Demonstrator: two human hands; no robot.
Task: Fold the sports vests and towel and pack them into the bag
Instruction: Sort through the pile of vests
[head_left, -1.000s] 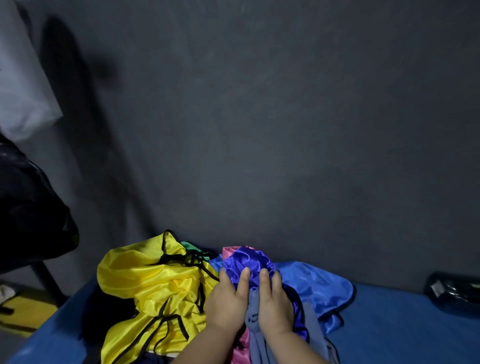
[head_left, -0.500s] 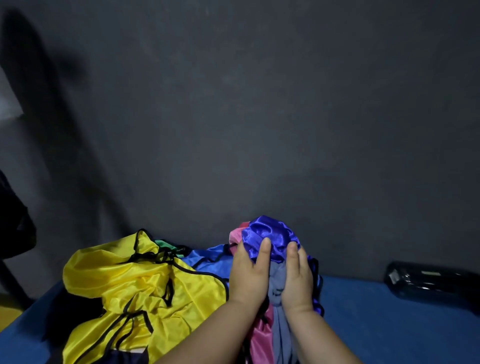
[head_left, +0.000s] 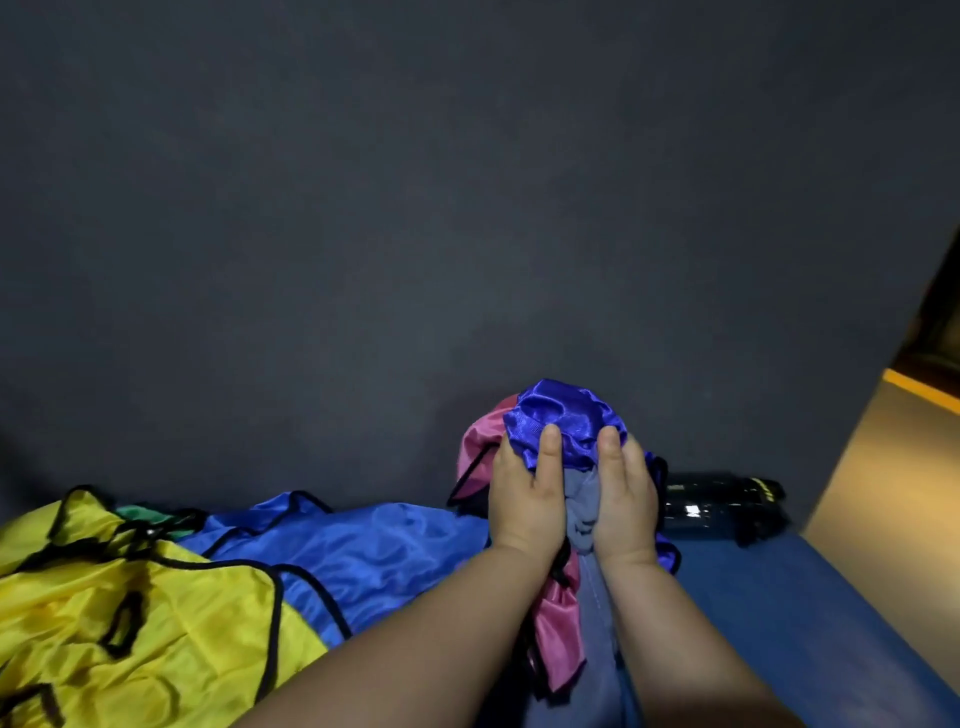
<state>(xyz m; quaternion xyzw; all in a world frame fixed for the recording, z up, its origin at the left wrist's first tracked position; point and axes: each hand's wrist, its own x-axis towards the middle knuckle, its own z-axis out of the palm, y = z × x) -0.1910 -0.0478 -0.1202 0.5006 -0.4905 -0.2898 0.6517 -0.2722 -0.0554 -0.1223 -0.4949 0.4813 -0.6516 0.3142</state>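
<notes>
From the head camera, the left hand (head_left: 524, 499) and right hand (head_left: 623, 499) clasp a bundle (head_left: 579, 483) of cloth between them, held up off the blue surface (head_left: 810, 623) close to the dark wall (head_left: 467, 208). Both hands are closed round it: the thumbs lie up its near face and the fingers curl out of sight behind, so the grip looks firm rather than pinched. The bundle is several pieces at once. A shiny purple vest (head_left: 561, 410) bulges out above the thumbs, a pink vest (head_left: 558, 634) with black trim hangs down under the left wrist, and a grey-blue cloth (head_left: 597, 639) trails down between the forearms — probably the towel, though that is a guess. Squeezing from both sides seems meant to gather slippery fabric into one lump so it can be lifted clear of the heap and sorted; nothing here is folded yet. To the left, lying loose on the surface, are a blue vest (head_left: 363, 551), a yellow vest (head_left: 130, 623) with black edging overlapping it, and a sliver of green vest (head_left: 140, 514) behind. A dark object (head_left: 722, 506) rests against the wall just beside the right hand — whether it is the bag cannot be told. The task looks to be at an early stage, with every piece unfolded and unpacked.
</notes>
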